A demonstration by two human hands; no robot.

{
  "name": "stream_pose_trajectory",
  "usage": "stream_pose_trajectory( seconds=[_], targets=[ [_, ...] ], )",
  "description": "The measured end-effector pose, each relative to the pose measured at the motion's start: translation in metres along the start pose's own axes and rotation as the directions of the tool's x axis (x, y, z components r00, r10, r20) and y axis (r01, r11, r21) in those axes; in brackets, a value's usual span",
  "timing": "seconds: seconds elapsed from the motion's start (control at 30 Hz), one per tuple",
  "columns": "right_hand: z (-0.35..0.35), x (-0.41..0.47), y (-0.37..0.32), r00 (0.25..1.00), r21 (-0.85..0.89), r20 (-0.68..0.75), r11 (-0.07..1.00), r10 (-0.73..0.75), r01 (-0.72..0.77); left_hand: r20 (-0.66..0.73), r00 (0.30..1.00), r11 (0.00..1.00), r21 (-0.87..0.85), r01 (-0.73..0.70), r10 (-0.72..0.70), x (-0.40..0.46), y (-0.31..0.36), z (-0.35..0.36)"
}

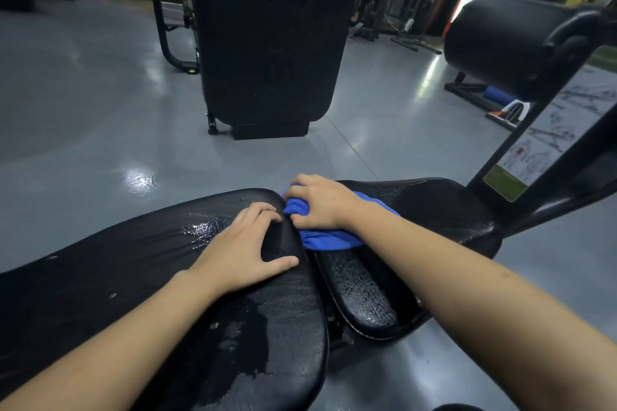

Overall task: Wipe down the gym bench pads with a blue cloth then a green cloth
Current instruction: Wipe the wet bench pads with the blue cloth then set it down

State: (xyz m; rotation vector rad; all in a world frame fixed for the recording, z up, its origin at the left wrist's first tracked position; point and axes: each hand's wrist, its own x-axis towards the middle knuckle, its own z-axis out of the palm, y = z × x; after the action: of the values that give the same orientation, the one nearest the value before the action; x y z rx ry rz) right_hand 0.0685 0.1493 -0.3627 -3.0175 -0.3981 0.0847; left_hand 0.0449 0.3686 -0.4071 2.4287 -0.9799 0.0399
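- The right hand (317,202) is bunching the blue cloth (329,237) in curled fingers, its grip clamped on the fabric at the gap where the two bench pads are meeting.
- The left hand (245,252) is resting on the long pad (117,277), fingers spread and bent at the tips over the pad's near edge, holding nothing.
- The blue cloth is lying partly on the seat pad (444,210) and partly tucked down into the gap between the pads.
- The long pad is showing wet, glossy patches and worn, peeling areas near the left hand and lower down toward the camera.
- Risk, as a judgement: the cloth may be catching in the gap or on the hinge hardware below it, since it is being pushed into that slot; a hard tug could be dragging it out of the grip.
- Risk, as a judgement: rubbing over the flaking surface may be lifting more of the covering, and the bracing palm may be slipping on the wet film.
- No green cloth is appearing in view, so the second pass is not yet begun.
- The exercise chart (547,130) on the frame at right is showing figure drawings; its lettering is too small to read, and no brand is legible anywhere.
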Motion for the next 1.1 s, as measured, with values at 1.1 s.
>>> stream_pose_trajectory(
  seconds=[1.1],
  targets=[
    [0.031,-0.126,-0.038,0.981,-0.138,-0.195,0.990,-0.024,-0.003,0.036,0.999,0.998,-0.054,-0.034,0.036,0.000,-0.010,0.002]
  ],
)
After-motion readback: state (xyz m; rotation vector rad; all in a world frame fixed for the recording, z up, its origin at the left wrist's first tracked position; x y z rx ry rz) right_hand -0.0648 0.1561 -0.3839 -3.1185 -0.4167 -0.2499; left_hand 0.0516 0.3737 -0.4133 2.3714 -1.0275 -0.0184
